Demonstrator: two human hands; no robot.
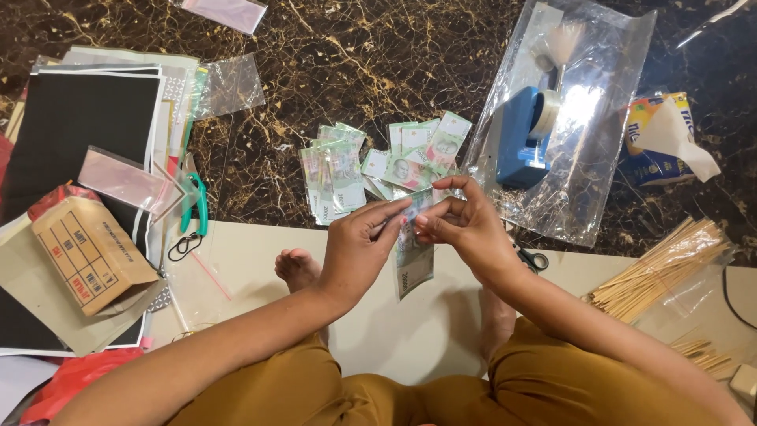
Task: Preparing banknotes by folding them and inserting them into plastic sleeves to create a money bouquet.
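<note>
**Both my hands on one green banknote**

Nearest to me are my knees in mustard-yellow trousers (544, 386), and my bare foot (297, 267) rests on the pale mat (410, 331) I sit on. Just above it my hands meet. My left hand (355, 248) pinches the upper edge of a green banknote (414, 264) between thumb and forefinger, and my right hand (465, 225) grips the same edge from the other side, fingers curled, so both hands are closed on the note and almost touching. The note hangs down between them, over the mat.

To my right lies a bundle of thin bamboo sticks (658, 272) in a clear sleeve, and a small pair of scissors (532, 258) peeks out beside my right wrist. To my left sits a tan cardboard box (91, 252) on sheets of black and grey paper (75, 118), with teal-handled pliers (195, 207) next to them.

Beyond the mat, on the dark marble floor (331, 63), more green banknotes (378, 162) are spread in loose overlapping piles. Farther right, a blue tape dispenser (522, 138) rests on a clear plastic bag (583, 189), and past that is a tissue pack (662, 142) with a white tissue sticking out.
</note>
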